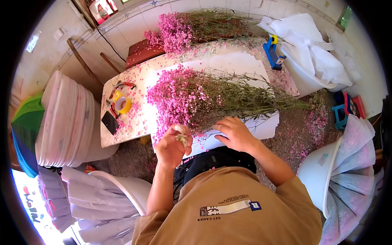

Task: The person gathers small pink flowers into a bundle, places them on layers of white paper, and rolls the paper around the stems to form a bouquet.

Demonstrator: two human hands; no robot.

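Note:
A large bunch of pink baby's breath (180, 98) lies on white paper sheets (263, 130), its blossoms to the left and its green stems (263, 98) to the right. My left hand (174, 145) is raised over the near edge of the blossoms, fingers curled around a small clump of pale, withered-looking flower bits (181, 139). Among thin stems at the bunch's near side rests my right hand (235, 134), fingers bent and a ring on one of them. Whether any stem is pinched under those fingers cannot be made out.
Pruning shears (124, 84), a roll of yellow tape (123, 105) and a phone (110, 122) lie at the table's left. Behind is another pink bunch (176, 32). A blue tape dispenser (273, 53) stands back right. White tubs (318, 171) flank me; stacked tubs (65, 122) stand left.

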